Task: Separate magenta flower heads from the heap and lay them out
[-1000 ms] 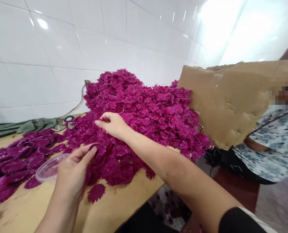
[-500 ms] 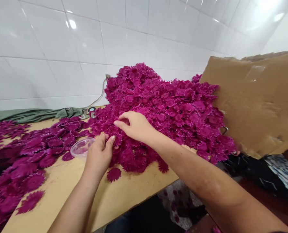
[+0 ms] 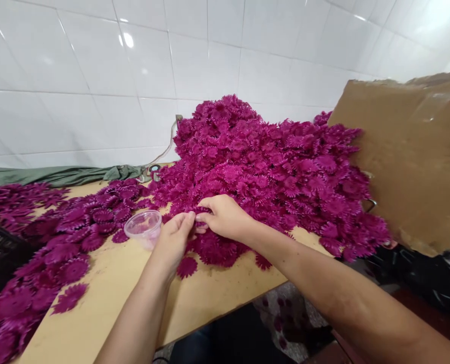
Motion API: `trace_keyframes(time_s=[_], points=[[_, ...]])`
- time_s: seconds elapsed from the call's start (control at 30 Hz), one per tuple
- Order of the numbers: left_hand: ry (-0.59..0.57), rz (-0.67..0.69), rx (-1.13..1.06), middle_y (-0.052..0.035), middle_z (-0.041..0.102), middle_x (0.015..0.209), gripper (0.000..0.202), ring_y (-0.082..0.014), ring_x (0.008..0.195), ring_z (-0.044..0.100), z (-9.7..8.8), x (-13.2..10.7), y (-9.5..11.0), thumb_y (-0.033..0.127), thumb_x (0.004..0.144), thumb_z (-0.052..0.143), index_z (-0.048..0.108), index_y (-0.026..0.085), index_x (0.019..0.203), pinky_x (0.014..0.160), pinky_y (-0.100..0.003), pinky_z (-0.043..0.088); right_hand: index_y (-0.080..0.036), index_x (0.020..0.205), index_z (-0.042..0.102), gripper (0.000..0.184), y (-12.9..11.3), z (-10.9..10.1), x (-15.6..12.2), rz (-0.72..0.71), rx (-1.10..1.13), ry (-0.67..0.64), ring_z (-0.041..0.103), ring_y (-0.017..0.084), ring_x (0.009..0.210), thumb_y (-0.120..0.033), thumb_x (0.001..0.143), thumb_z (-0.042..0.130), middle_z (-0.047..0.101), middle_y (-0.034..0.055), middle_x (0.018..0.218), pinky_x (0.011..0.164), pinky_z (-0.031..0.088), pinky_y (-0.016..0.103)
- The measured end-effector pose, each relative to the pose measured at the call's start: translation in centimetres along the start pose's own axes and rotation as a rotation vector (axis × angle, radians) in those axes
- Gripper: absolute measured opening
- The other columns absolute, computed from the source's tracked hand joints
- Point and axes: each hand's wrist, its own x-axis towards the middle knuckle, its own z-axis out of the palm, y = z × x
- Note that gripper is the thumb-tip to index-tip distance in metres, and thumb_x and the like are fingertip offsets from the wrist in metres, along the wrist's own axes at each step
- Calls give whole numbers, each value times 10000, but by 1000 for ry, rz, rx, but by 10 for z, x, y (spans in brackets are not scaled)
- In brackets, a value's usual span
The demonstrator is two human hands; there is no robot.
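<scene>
In front of the big heap my left hand (image 3: 175,233) and my right hand (image 3: 227,216) meet, fingertips almost touching. Both are closed in a pinch around a magenta artificial flower (image 3: 201,210), which is mostly hidden by the fingers. Right behind them rises the heap of magenta flower heads (image 3: 270,167), with toothed petals. A clear plastic tub (image 3: 144,233) stands just left of my left hand; small, pale contents show through its wall. Below my hands a single flower head (image 3: 187,267) lies flat on the wooden tabletop (image 3: 217,287).
More flower heads (image 3: 71,247) spread along the table's left side, beside a dark box (image 3: 3,253). Green cloth (image 3: 61,176) lies along the tiled wall (image 3: 134,65). At right a large cardboard sheet (image 3: 414,162) borders the heap. The table's front edge runs below my forearms.
My right hand has come down from the heap to meet my left hand at the flower. The camera view has shifted slightly left, bringing the dark box into sight.
</scene>
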Motion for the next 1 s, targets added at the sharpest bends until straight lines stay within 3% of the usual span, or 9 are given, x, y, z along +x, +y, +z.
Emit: trace_keyframes(time_s=[0.1,0.23,0.3,0.4,0.47,0.6,0.73,0.87,1.0], points=[[56,81,12,60,490,455,341,-81,450,445,4,-2,2,440,525,708,503,170,565,473,-204,338,-169,666,622,269,-9,8,-1,62,-128,62,523,135,583,-231,841,429,624,37,627,568,312,246],[130,157,-38,72,468,459,321,-61,448,399,5,-2,2,384,524,713,476,168,545,467,-186,317,-192,765,640,232,-16,13,9,43,-222,122,572,168,652,-208,839,420,660,59,715,601,340,261],[140,153,-86,70,475,457,314,-65,446,405,2,-5,1,387,524,713,494,165,560,472,-190,330,-194,820,643,218,-11,6,21,59,-237,209,593,186,697,-163,820,427,667,71,762,630,363,271],[154,116,-126,73,476,462,299,-64,446,410,-2,-13,-3,373,536,716,507,163,575,485,-192,352,-152,827,647,263,5,-15,40,195,-190,383,607,207,778,-115,823,387,660,103,810,710,400,300],[153,81,-133,67,497,491,300,-61,466,421,-5,-17,-6,364,530,726,515,157,581,495,-185,354,-138,893,648,258,14,-26,49,183,-130,407,605,205,853,-109,819,402,657,100,871,779,414,314],[149,15,-188,64,506,502,360,-60,465,416,-9,-16,-7,406,462,750,545,147,603,477,-183,335,-124,1134,576,448,13,-23,49,62,-109,296,535,202,1069,2,714,483,592,115,1135,949,365,325],[116,22,-175,73,472,475,356,-52,462,388,-12,-12,-10,420,490,737,534,144,584,466,-173,304,-129,1069,629,328,-4,-2,27,-36,-56,194,495,196,1129,-94,778,483,579,113,1180,1011,314,332],[156,40,-149,79,445,449,398,-42,442,341,-15,-10,-18,447,493,734,470,153,532,444,-168,265,-123,1062,622,362,-11,17,3,-90,89,74,561,203,967,-319,761,580,633,112,1041,870,412,339],[185,22,-151,82,409,420,436,-46,421,328,-12,-6,-27,496,501,716,434,164,507,428,-173,252,-96,980,628,337,-6,27,-4,-24,236,-92,545,137,712,-254,684,660,633,54,809,655,427,259]])
